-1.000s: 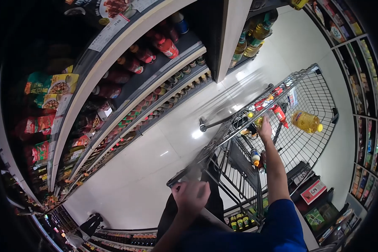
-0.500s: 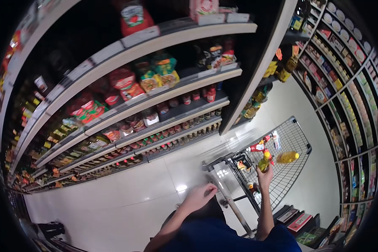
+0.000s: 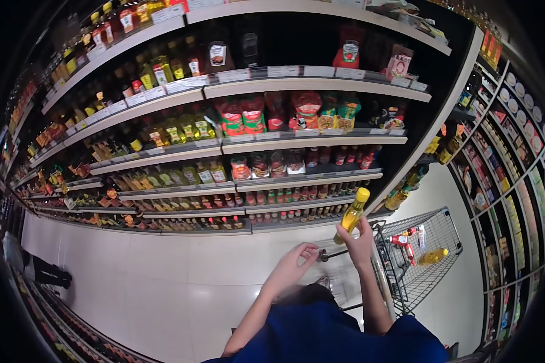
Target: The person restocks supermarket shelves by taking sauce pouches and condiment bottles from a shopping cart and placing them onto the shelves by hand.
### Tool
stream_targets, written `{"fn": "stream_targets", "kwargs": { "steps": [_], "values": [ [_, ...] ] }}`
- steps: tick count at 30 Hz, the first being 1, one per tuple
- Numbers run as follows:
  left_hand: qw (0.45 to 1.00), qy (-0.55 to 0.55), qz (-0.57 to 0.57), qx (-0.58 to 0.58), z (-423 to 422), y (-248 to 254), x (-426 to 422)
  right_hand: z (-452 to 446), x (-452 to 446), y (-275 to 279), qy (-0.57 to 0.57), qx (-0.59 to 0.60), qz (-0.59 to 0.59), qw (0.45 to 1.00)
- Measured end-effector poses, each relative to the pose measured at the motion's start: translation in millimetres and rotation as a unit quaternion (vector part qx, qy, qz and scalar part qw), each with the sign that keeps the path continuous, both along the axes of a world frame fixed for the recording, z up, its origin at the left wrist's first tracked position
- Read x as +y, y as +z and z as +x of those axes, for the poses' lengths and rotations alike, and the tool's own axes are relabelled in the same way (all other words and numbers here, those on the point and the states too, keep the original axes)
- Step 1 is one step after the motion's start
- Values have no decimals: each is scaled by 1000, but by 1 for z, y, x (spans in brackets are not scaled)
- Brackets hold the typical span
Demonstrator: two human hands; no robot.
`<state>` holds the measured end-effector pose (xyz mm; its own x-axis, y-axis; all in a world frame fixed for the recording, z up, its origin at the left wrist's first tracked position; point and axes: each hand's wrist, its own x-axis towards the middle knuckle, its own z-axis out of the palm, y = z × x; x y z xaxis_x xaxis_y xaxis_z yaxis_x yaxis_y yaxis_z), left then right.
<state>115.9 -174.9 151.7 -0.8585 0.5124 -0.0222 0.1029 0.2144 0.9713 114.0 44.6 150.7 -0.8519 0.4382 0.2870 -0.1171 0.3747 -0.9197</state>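
Head view: the right hand (image 3: 357, 237) is wrapped around a yellow oil bottle (image 3: 352, 215), tipped a bit with its cap (image 3: 362, 195) up, in front of the shelves (image 3: 318, 87) and left of the shopping cart (image 3: 454, 228). The left hand (image 3: 290, 264), nearby on the left, is empty, with bent fingers (image 3: 303, 247) apart. Hold the bottle snugly; smooth sides might slip.

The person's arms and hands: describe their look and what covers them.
The left hand and right hand are ungloved; no watch or bracelet shows on the bare forearms. The top is blue, with a short right sleeve.
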Motion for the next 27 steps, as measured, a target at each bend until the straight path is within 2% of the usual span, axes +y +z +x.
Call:
{"fn": "stream_targets", "kwargs": {
  "steps": [6, 11, 15, 18, 21, 27],
  "values": [
    [996, 64, 67, 13, 7, 0, -54, -5, -95, 21, 188, 15, -124, 974],
    [992, 111, 46, 27, 3, 1, -75, -12, -124, 16, 263, -5, -37, 964],
    [985, 125, 74, 98, -13, -19, -81, -20, -141, 19, 273, -32, -58, 960],
    [986, 127, 80, 70, -28, -21, -84, -35, -148, 7, 264, -43, -58, 962],
    [987, 150, 28, 42, -52, -32, -88, -57, -154, -3, 256, -16, -35, 966],
    [966, 223, 50, 124, -109, -26, -95, -123, -171, 12, 277, -4, -33, 960]
  ]
}}
